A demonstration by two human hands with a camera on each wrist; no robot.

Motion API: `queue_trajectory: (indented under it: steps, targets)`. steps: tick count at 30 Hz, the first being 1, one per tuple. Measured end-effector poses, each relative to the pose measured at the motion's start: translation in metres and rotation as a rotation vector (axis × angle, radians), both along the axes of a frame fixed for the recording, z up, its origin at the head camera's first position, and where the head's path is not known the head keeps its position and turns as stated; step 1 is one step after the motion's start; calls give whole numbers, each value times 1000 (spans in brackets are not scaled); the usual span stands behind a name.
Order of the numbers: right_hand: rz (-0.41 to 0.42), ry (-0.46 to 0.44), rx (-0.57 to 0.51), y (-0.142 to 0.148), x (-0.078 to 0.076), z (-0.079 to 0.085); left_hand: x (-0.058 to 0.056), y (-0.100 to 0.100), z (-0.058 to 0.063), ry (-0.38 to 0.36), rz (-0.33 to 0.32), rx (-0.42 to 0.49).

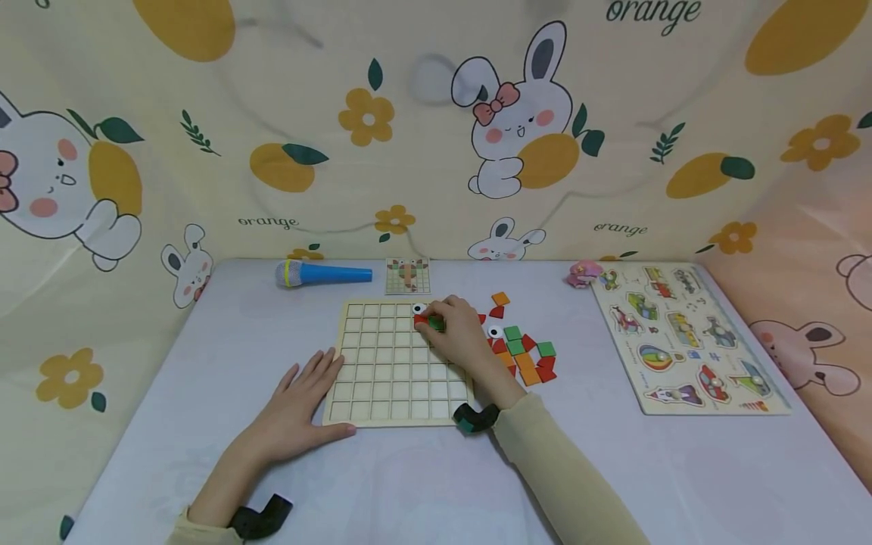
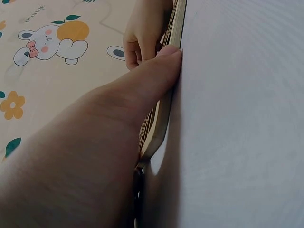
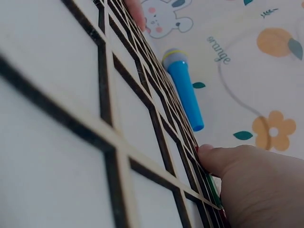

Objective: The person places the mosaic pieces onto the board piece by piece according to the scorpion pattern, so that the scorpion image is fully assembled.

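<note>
Grid board (image 1: 397, 372) lies flat on the table (image 1: 402, 492), btwn the L fingers and R wrist. Pale wood, sq. shape w/ rounded corners, thin raised strips making rows of sq. cells; cell floors whitish, strip sides dark in the R wrist view. Most cells in sight are bare.

L hand (image 1: 300, 401): fingers straight & spread, tips resting at board's L edge, thumb along the near edge. Grips nothing.

R hand (image 1: 459, 337): over board's far R part, fingers bent, thumb & index close together, narrow gap. Green tile (image 1: 436, 324) sits btwn/under those tips; can't tell if pinched or just touched. Red tile (image 1: 420, 319) right at the thumb tip, partly covered. White eye tile (image 1: 418, 309), black dot on it, just beyond thumb tip, next to index.

Loose tiles (image 1: 529, 372) on table to R of R fingers, off the board: orange, red, green, flat solid colours, some sq., some triangular, plus another eye pc. Bunched, a few overlapping.

Beyond R fingertips, slightly L: small pattern card (image 1: 408, 276), gridded, coloured figure. Blue mic (image 1: 334, 274) beyond L fingertips. Picture puzzle (image 1: 688, 382) well R of R fingers, pink toy (image 1: 583, 274) at its far L corner.
</note>
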State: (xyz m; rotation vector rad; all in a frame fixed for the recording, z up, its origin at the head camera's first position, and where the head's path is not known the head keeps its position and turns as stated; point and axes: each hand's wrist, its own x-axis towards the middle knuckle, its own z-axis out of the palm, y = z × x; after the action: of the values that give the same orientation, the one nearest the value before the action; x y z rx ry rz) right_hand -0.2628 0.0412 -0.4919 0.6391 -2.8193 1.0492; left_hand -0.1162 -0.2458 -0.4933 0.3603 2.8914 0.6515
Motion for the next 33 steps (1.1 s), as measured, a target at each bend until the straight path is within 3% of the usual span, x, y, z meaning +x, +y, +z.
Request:
queue_trajectory:
  steps: [13,19,26,30,33]
  targets:
    - [17,5,47,-1,3,5,1,0,1,6,-2,6]
    - [33,-48,37,7,2,20,2,0,-1,11,-4,7]
    - [-17,-128,-8,51,-14,47,1,1,1,9,-5,9]
    - [17,-191,31,86,-22,52,2,1,1,7,-3,11]
    - [58,-304,78,109,-25,51,2,1,1,10,-3,8]
